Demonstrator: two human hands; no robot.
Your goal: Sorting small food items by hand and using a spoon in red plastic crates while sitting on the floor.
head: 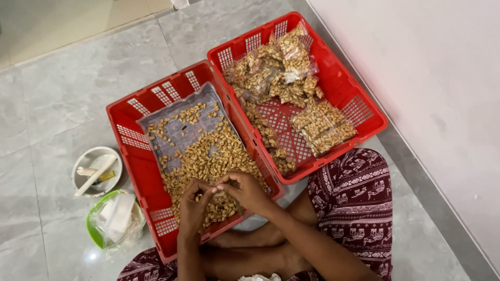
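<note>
A small clear packet (pixel 217 196) is pinched between the left hand (pixel 194 208) and right hand (pixel 246 191), fingers closed on it, right over the peanuts (pixel 208 158) in the near red crate (pixel 136 156). Too much of it is hidden for its long axis to be made out. Filled bags (pixel 291 78) are piled in the far red crate (pixel 364 112).

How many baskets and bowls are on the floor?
Red plastic slatted baskets: 2
White round bowl: 1
Green-rimmed round bowl: 1
Total: 4
</note>
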